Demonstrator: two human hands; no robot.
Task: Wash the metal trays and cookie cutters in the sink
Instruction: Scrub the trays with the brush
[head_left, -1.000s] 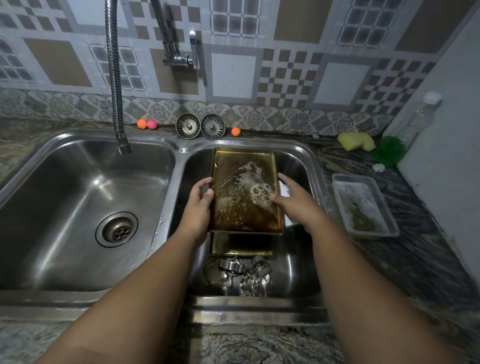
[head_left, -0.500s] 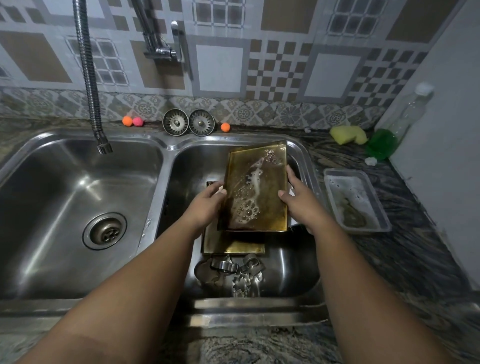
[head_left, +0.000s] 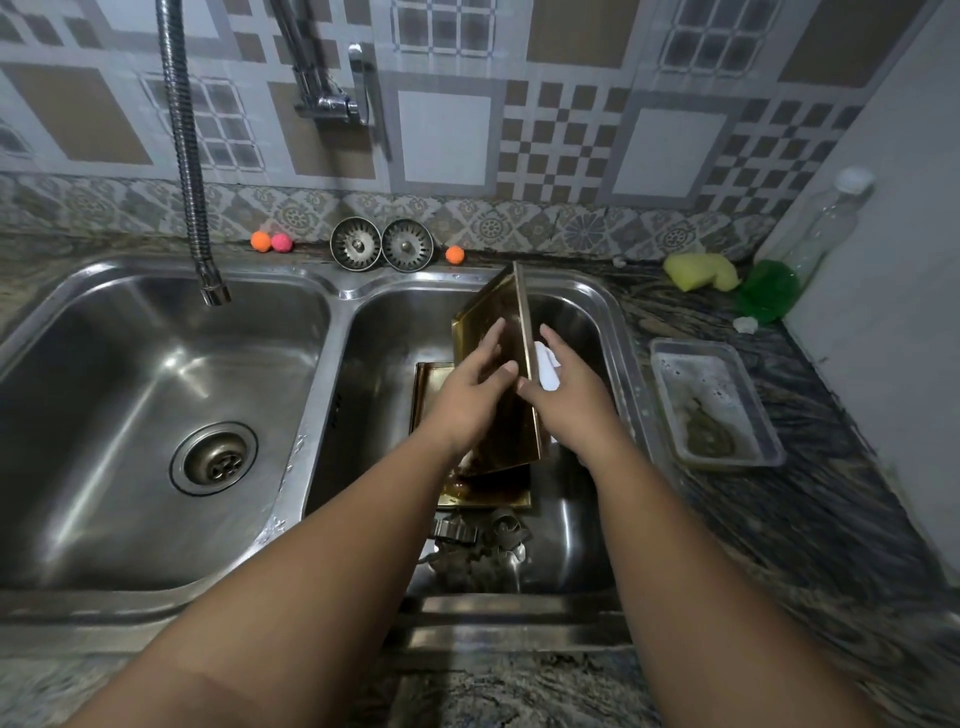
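Note:
In the right basin (head_left: 619, 343) a gold metal tray (head_left: 483, 319) stands tipped up almost on its long edge. My left hand (head_left: 467, 395) lies with straight fingers on the tray's inner face. My right hand (head_left: 571, 402) holds its right rim, with the fingers behind and the thumb at the front. A second gold tray (head_left: 428, 387) lies flat on the basin floor beneath. Several metal cookie cutters (head_left: 483, 543) sit in a heap at the basin's near end. Something white (head_left: 546, 366) shows behind the tray, by my right fingers.
The left basin (head_left: 130, 395) holds nothing, and a flexible faucet hose (head_left: 189, 182) hangs over it. Two sink strainers (head_left: 382, 245) and small coloured balls sit on the back ledge. On the right counter are a clear plastic tray (head_left: 717, 405), a yellow sponge (head_left: 701, 271) and a green scrubber (head_left: 768, 292).
The upper tray has been turned from lying flat and soapy side up to standing almost on its edge. My hands have come closer together round it.

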